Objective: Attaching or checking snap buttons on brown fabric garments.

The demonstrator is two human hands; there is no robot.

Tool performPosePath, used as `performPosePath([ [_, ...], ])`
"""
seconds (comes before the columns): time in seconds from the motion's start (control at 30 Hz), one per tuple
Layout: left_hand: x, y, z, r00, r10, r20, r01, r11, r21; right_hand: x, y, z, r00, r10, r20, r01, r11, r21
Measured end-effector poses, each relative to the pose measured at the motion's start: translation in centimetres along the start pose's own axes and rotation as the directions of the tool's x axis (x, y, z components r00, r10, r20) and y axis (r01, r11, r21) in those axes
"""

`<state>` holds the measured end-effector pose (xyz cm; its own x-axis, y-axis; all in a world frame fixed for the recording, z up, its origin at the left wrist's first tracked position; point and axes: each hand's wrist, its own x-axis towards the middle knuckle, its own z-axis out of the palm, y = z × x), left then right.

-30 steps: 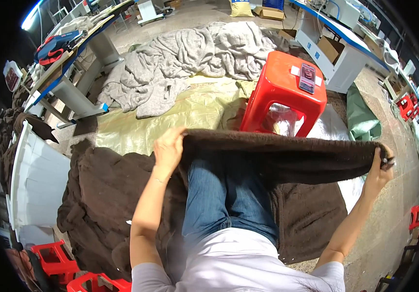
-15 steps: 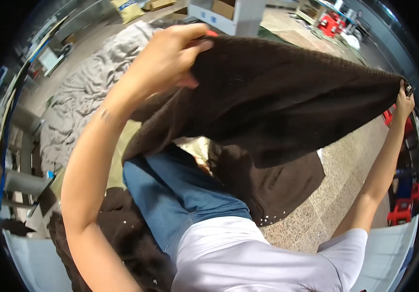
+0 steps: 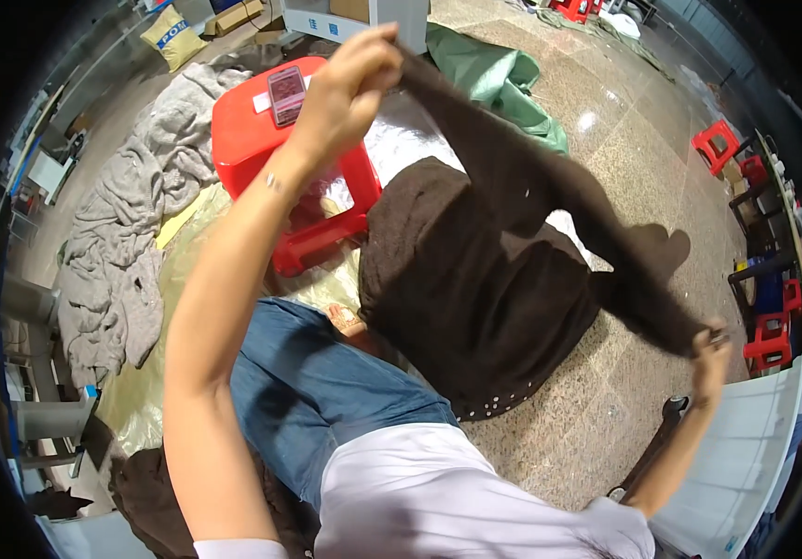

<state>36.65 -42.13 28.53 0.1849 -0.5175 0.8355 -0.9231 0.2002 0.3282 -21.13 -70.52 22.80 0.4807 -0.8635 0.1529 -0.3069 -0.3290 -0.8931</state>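
Observation:
A dark brown fleecy cloth hangs stretched between my two raised hands, blurred by motion. My left hand, up near the top centre, pinches one corner. My right hand, low on the right, grips the other end. Below the cloth, a heap of the same brown fabric rests on the floor in front of my knees, small white specks along its near edge. Just beyond my left forearm stands a red plastic stool with a small clear-lidded box on its seat.
A crumpled grey-beige cloth covers the left floor, beside yellowish plastic sheeting. More brown fabric lies by my left elbow. A green sheet and a yellow sack sit farther off. Red stools line the right.
My right hand has swung down and toward me, pulling the cloth from a broad spread into a narrow slanting band. My left hand rose slightly. The red stool, hidden before, now shows.

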Motion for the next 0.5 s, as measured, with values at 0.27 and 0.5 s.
performPosePath([
  [0.27,-22.1,-3.3,2.4,0.725,-0.325,0.607,0.179,0.940,0.290,-9.9,14.6,13.7,0.661,0.567,0.491,-0.459,0.823,-0.334],
  [0.5,-34.6,-3.4,9.6,-0.016,-0.691,0.723,0.333,0.678,0.656,-16.7,25.5,21.4,0.445,0.630,0.637,0.163,0.642,-0.749],
])
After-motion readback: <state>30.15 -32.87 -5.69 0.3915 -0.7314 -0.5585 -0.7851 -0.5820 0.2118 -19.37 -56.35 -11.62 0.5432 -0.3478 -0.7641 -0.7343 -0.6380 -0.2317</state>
